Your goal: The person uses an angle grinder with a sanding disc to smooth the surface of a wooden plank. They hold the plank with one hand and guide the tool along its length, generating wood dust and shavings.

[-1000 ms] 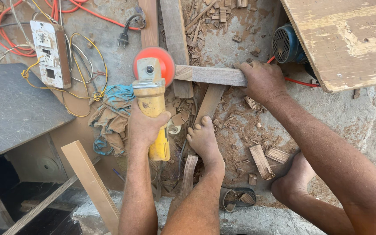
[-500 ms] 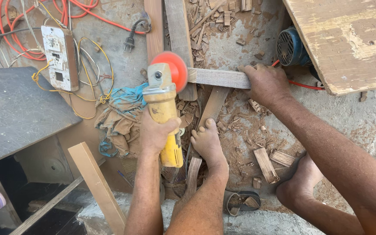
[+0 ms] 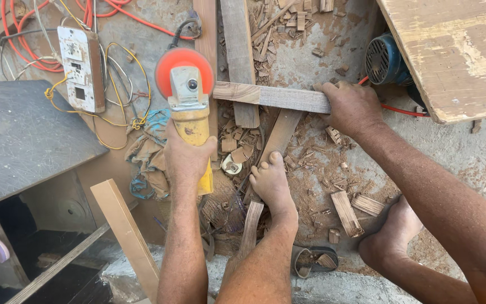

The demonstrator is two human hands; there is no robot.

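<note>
We are gripping the yellow angle grinder (image 3: 193,126) with our left hand (image 3: 187,155), fingers clamped round its body, the orange disc (image 3: 182,70) at twelve o'clock from that hand. Our right hand (image 3: 352,107) is clamped on the far end of the wooden strip (image 3: 271,95), which is lying crosswise at three o'clock from the disc, its near end just beside it. One bare foot (image 3: 271,183) is pinning a second strip (image 3: 279,138). We are judging that steady, level pressure and fingers kept well apart from the disc are essential here.
</note>
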